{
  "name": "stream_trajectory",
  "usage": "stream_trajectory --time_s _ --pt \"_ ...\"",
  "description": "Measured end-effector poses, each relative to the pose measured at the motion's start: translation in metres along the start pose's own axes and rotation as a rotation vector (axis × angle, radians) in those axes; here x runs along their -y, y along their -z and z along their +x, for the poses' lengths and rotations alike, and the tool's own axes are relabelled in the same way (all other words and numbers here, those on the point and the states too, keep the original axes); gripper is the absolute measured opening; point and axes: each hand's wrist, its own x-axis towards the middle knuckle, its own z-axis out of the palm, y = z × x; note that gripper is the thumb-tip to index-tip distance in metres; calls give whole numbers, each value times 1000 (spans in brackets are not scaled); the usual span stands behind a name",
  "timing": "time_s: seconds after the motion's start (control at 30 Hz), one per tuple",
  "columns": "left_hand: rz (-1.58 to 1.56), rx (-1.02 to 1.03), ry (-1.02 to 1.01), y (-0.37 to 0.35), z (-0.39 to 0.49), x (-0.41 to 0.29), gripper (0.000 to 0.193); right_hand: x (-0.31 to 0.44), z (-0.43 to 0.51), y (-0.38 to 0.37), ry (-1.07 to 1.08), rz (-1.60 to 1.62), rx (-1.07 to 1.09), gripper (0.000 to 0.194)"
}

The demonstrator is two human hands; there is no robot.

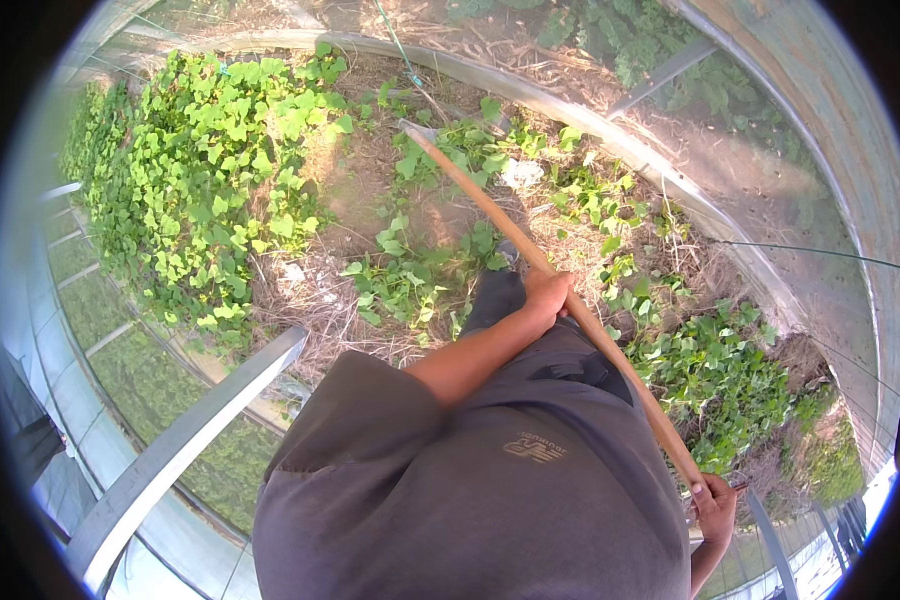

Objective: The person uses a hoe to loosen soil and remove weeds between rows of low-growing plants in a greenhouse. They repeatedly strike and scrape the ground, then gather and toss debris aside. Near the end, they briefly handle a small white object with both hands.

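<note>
A long wooden tool handle (487, 206) runs slantwise from the vines ahead to my right side. My left hand (547, 292) grips it near its middle, just in front of my thighs. Farther back, my right hand (712, 508) is closed around the rear part of the handle, beside my hip. At the far end, a small grey head (427, 135) shows next to the leaves, too small to tell its exact kind. Low green vines (412, 262) grow around my feet, and one dark trouser leg (495, 296) stands among them.
Dense leafy vines (217, 172) cover the ground at left, with more vines (720, 375) at right. A metal post (195, 450) slants in from the lower left. Clear plastic sheeting (757, 172) with a pale bottom rail (570, 112) curves around the far side. A green cord (397, 37) hangs ahead.
</note>
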Motion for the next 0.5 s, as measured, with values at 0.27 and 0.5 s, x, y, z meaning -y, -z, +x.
stream_trajectory --time_s 0.27,0.5 --pt "-208 -486 -402 118 45 -132 36 84 137 -110 256 -66 189 29" --pt "-119 -500 -368 226 146 -237 29 165 175 -218 441 -69 387 31"
